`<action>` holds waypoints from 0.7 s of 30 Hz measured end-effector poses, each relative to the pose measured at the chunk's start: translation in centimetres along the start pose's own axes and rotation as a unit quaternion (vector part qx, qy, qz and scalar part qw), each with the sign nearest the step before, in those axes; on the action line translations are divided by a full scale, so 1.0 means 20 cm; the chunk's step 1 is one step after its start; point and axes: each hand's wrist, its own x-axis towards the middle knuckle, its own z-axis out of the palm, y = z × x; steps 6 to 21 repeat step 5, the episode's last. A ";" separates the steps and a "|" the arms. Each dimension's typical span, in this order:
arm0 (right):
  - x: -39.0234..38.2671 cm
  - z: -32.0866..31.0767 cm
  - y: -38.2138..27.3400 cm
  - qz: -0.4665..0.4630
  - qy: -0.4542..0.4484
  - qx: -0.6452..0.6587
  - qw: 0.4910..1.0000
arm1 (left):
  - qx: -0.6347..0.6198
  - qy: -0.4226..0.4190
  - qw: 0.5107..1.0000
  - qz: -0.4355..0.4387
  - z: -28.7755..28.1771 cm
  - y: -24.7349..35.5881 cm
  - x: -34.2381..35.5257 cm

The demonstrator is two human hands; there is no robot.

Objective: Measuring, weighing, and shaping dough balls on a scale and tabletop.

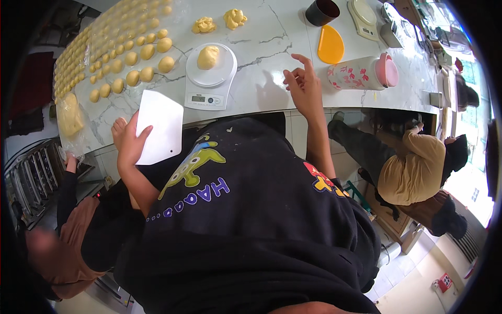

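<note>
My left hand [129, 140] grips a white dough scraper [161, 125], a flat sheet with a hole near one corner, at the table's near edge. On the white kitchen scale [212, 78] in front of me lies a lump of yellow dough [208, 57]. My right hand [304, 86] is raised over the table to the right of the scale, empty, its fingers apart and loosely bent. Two rough dough pieces [235, 19] sit beyond the scale. Rows of round dough balls [133, 78] spread out to the left.
Right of my right hand lies a pink-and-white bottle [355, 73]. Farther back are an orange scraper [331, 45], a dark cup [322, 12] and a second scale [364, 18]. Bagged dough [69, 115] rests at the left edge. Other people are at both sides.
</note>
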 end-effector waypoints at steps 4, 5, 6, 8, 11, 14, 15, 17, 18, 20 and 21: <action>-0.01 -0.02 0.05 0.001 -0.009 -0.049 0.999 | -0.213 -0.091 0.973 -0.010 0.10 -0.20 0.04; 0.00 -0.01 0.04 -0.001 -0.008 -0.049 0.999 | -0.253 -0.180 0.950 -0.043 0.14 -0.22 0.08; 0.00 -0.01 0.04 -0.001 -0.008 -0.049 0.999 | -0.253 -0.180 0.950 -0.043 0.14 -0.22 0.08; 0.00 -0.01 0.04 -0.001 -0.008 -0.049 0.999 | -0.253 -0.180 0.950 -0.043 0.14 -0.22 0.08; 0.00 -0.01 0.04 -0.001 -0.008 -0.049 0.999 | -0.253 -0.180 0.950 -0.043 0.14 -0.22 0.08; 0.00 -0.01 0.04 -0.001 -0.008 -0.049 0.999 | -0.253 -0.180 0.950 -0.043 0.14 -0.22 0.08; 0.00 -0.01 0.04 -0.001 -0.008 -0.049 0.999 | -0.253 -0.180 0.950 -0.043 0.14 -0.22 0.08; 0.00 -0.01 0.04 -0.001 -0.008 -0.049 0.999 | -0.253 -0.180 0.950 -0.043 0.14 -0.22 0.08; 0.00 -0.01 0.04 -0.001 -0.008 -0.049 0.999 | -0.253 -0.180 0.950 -0.043 0.14 -0.22 0.08; 0.00 -0.01 0.04 -0.001 -0.008 -0.049 0.999 | -0.253 -0.180 0.950 -0.043 0.14 -0.22 0.08; 0.00 -0.01 0.04 -0.001 -0.008 -0.049 0.999 | -0.253 -0.180 0.950 -0.043 0.14 -0.22 0.08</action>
